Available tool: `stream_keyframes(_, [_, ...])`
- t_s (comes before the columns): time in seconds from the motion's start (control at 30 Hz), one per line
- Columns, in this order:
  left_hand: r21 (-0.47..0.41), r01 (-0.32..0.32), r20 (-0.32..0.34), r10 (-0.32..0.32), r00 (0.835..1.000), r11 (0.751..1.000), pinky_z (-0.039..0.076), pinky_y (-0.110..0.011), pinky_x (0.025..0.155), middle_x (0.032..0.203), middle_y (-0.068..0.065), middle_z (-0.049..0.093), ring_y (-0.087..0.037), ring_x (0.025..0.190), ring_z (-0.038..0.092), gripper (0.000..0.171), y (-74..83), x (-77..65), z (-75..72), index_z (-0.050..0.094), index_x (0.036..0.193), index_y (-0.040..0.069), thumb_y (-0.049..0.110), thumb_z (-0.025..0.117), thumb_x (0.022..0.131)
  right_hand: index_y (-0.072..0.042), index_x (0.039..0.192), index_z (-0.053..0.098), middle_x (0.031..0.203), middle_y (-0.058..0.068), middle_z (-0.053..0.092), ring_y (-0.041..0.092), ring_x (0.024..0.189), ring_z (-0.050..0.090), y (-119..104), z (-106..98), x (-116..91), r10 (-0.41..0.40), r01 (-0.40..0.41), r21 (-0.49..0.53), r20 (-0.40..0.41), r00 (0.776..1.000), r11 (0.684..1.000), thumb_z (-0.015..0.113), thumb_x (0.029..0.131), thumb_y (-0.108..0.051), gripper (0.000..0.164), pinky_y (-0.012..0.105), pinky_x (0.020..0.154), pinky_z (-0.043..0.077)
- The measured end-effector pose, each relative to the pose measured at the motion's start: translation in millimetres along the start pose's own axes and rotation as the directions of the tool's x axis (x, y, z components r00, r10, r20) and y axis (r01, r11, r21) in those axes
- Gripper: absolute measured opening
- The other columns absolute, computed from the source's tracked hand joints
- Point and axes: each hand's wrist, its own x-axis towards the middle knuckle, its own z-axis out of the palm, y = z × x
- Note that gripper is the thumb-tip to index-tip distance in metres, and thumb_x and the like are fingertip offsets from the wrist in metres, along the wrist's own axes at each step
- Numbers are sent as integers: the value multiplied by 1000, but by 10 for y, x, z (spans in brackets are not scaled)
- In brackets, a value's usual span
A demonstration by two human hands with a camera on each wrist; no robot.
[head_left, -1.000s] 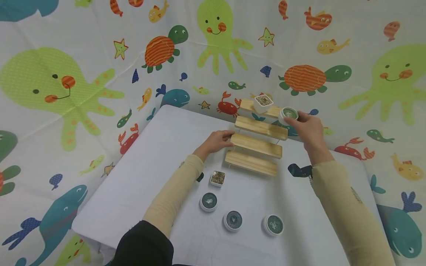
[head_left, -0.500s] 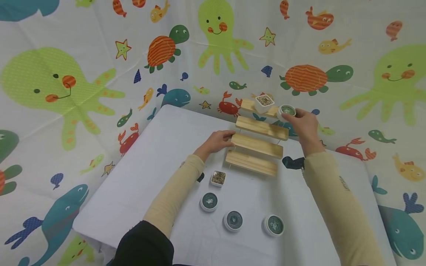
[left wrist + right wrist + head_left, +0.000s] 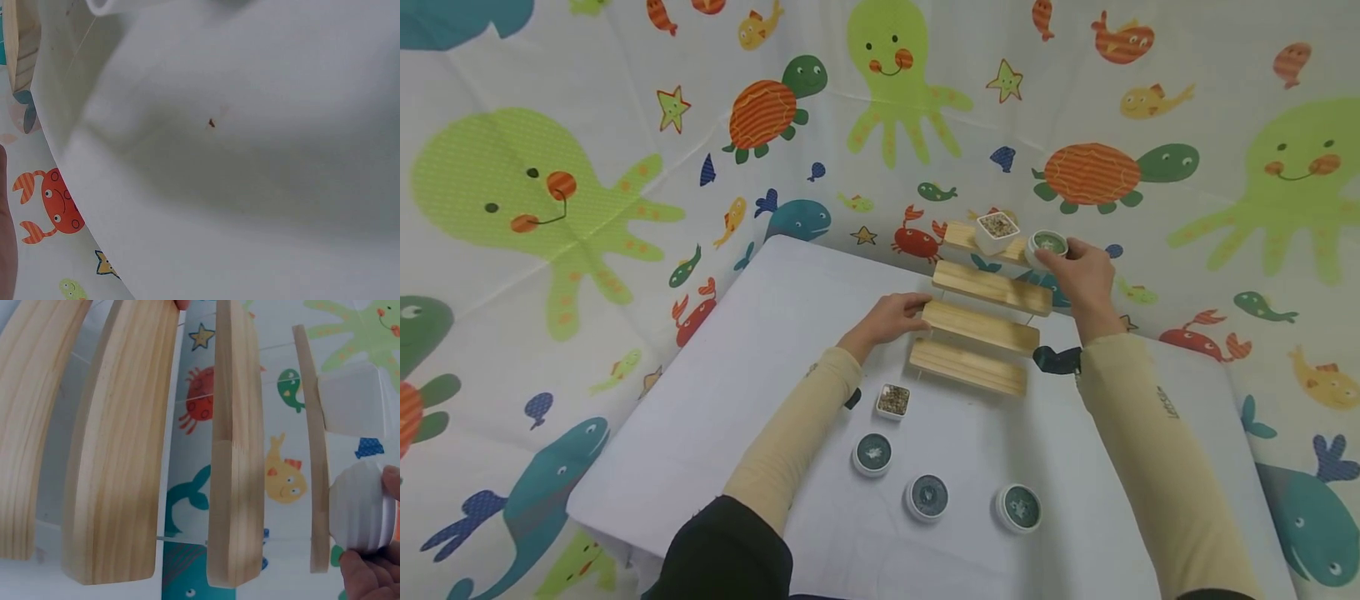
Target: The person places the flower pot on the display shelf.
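Note:
A tiered wooden display stand [image 3: 981, 327] with several slatted boards stands at the back of the table. My left hand [image 3: 889, 318] grips the left end of one of its middle boards; in the right wrist view only a fingertip shows there. My right hand [image 3: 1088, 279] holds a small round white pot [image 3: 1047, 246] with a green top, thumb and fingers around its side. In the right wrist view this ribbed pot [image 3: 362, 509] sits against the top board [image 3: 317, 487], at its right end. A square white pot [image 3: 997, 232] with grainy brown filling stands beside it on that board.
Another square pot [image 3: 892, 402] with grainy filling stands on the white-covered table [image 3: 715, 367] before the stand. Nearer are three round white pots with green-grey tops: a left one [image 3: 872, 454], a middle one [image 3: 927, 497] and a right one [image 3: 1019, 507]. A patterned cloth [image 3: 925, 125] hangs behind.
My right hand has moved left and slightly farther back with the round pot, bringing it closer to the square pot on the top board. My left hand keeps its place on the stand.

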Motion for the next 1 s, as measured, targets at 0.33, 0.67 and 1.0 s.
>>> stream_keyframes(0.33, [6, 4, -9, -4, 1000, 1000, 43, -18, 105, 147, -10, 48, -18, 131, 49, 62, -1, 4, 8, 47, 144, 5, 22, 72, 90, -7, 150, 39, 146, 12, 48, 21, 129, 47, 40, 44, -4, -26, 26, 16, -32, 999, 1000, 66, 90, -45, 75, 36, 111, 41])
stream_keyframes(0.67, [-18, 9, -8, -10, 1000, 1000, 43, -18, 105, 148, -11, 47, -19, 132, 49, 63, 9, 15, -2, 46, 144, 3, 20, 73, 90, -10, 146, 47, 141, 13, 54, 24, 125, 48, 139, 8, -127, -74, 74, 5, -41, 996, 997, 66, 91, -45, 68, 40, 107, 43])
stream_keyframes(1.0, [-6, 5, -5, -5, 1000, 1000, 43, -18, 104, 147, -11, 47, -19, 131, 50, 63, 25, 5, -5, 46, 144, 4, 21, 72, 90, -12, 155, 28, 157, 7, 31, 21, 143, 32, 378, -4, -300, 11, -10, 59, -18, 1000, 998, 64, 90, -51, 83, 37, 116, 33])
